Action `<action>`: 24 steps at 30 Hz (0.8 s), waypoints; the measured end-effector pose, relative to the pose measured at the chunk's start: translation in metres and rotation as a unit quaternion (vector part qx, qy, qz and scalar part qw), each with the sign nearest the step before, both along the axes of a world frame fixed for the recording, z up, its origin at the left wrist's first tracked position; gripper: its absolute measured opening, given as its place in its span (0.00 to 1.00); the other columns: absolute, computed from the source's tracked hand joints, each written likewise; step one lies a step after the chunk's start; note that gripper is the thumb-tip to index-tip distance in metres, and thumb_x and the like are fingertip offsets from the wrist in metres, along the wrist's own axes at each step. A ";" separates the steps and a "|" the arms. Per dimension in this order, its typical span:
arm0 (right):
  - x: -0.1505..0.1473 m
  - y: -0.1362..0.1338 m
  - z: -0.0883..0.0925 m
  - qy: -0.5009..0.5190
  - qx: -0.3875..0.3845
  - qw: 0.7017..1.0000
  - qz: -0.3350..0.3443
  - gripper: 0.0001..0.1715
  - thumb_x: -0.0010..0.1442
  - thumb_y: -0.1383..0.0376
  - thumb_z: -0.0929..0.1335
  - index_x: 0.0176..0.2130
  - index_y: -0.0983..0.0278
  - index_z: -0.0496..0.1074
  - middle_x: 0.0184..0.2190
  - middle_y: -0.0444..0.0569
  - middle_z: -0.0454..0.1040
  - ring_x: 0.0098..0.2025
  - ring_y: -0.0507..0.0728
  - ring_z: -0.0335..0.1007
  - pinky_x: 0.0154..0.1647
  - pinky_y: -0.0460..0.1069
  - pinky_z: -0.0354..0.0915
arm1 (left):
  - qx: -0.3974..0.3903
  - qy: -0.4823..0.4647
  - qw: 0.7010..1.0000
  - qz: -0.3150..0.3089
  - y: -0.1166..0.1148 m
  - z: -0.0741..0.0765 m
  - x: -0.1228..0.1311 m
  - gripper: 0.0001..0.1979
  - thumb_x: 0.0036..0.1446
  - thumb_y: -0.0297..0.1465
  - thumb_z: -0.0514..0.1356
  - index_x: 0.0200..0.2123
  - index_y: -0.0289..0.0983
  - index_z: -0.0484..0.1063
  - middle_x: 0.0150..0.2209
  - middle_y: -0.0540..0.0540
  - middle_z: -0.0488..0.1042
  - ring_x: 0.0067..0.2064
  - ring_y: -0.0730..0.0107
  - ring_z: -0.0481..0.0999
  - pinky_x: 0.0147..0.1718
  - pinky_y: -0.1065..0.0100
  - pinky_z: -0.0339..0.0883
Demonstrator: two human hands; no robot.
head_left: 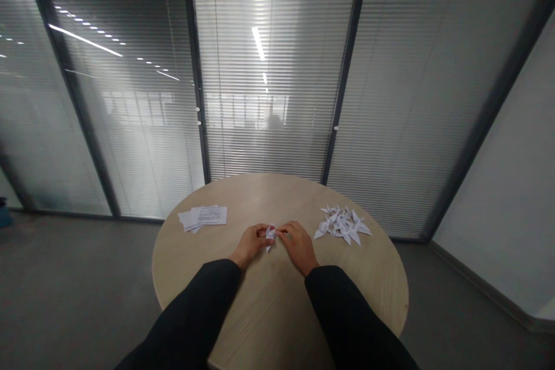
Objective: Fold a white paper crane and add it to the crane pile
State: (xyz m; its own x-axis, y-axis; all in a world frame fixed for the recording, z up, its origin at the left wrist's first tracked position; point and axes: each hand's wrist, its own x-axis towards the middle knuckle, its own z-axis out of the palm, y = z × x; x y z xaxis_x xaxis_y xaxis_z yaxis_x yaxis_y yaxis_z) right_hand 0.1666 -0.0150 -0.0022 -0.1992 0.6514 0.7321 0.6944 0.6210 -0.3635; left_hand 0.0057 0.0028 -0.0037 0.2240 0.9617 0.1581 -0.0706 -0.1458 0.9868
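Near the middle of the round table, a small folded white paper piece (269, 233), shaped like an origami crane, is between my two hands. My left hand (254, 244) pinches it from the left, thumb in front and fingers behind. From the other side, my right hand (298, 243) has its thumb and fingertips closed on the paper's right edge. A pile of folded paper cranes (342, 224) lies to the right of my right hand. Off to the left is a loose stack of paper sheets (203, 217), the top one bearing printed lines.
The round wooden table (269, 193) stands before a glass partition with closed blinds (269, 150) and dark frames. A white wall (498, 214) is at the right. On the floor at far left, a blue object (4, 215) is partly in view.
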 end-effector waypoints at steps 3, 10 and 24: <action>0.001 0.000 0.000 -0.007 0.006 1.000 -0.003 0.09 0.61 0.64 0.64 0.32 0.63 0.72 0.31 0.48 0.72 0.38 0.57 0.66 0.41 0.51 0.62 | -0.010 0.010 1.000 0.012 0.003 -0.003 0.000 0.21 0.32 0.21 0.68 0.36 0.30 0.74 0.28 0.46 0.76 0.29 0.72 0.72 0.32 0.70 0.64; 0.004 0.002 0.002 -0.022 0.018 1.000 -0.006 0.10 0.62 0.64 0.63 0.33 0.64 0.72 0.31 0.49 0.71 0.38 0.57 0.65 0.42 0.51 0.62 | 0.010 0.014 1.000 0.013 0.005 -0.008 0.001 0.29 0.35 0.16 0.66 0.46 0.31 0.70 0.35 0.44 0.74 0.34 0.73 0.72 0.37 0.69 0.67; 0.097 0.061 -0.005 0.095 0.029 0.921 -0.376 0.18 0.57 0.61 0.61 0.31 0.67 0.76 0.42 0.58 0.69 0.47 0.63 0.60 0.48 0.55 0.55 | -0.009 0.065 0.997 0.033 -0.001 -0.008 0.002 0.29 0.42 0.20 0.64 0.51 0.35 0.65 0.42 0.42 0.65 0.38 0.73 0.68 0.34 0.70 0.66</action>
State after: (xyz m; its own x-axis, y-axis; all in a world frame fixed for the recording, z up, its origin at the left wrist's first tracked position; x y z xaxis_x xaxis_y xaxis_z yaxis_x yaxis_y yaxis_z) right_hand 0.2632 0.0458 -0.0072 0.4268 0.5121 0.7454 0.8638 0.0132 -0.5037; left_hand 0.0073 0.0021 -0.0113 0.1774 0.9775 0.1140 0.0673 -0.1276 0.9895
